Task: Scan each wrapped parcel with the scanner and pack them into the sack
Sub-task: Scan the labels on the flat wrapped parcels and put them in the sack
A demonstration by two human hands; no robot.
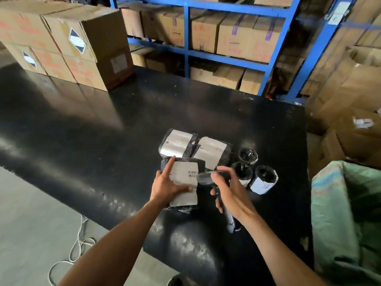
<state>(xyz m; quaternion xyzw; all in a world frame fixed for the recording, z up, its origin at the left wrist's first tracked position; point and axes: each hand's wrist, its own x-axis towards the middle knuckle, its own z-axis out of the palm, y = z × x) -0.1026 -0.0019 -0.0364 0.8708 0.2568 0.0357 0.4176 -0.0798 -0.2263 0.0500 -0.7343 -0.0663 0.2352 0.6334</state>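
Your left hand (167,185) lay flat on a black plastic-wrapped parcel with a white barcode label (185,182), index finger stretched toward its far edge and thumb across the label, pressing it down on the glossy black bench (82,124). Your right hand (226,189) was closed around the grip of a dark handheld scanner (208,177), its head pointing left at the printed barcode, just beside the label. Beyond that parcel, touching it, sat two more flat black-wrapped parcels with white labels (193,146). To their right stood three small black-wrapped cylindrical parcels (253,172), close together. The green woven sack (346,219) hung open at the bench's right edge, near your right forearm. Stacked brown cardboard cartons (68,42) sat on the bench's far left corner, and blue metal shelving (186,38) stood behind.
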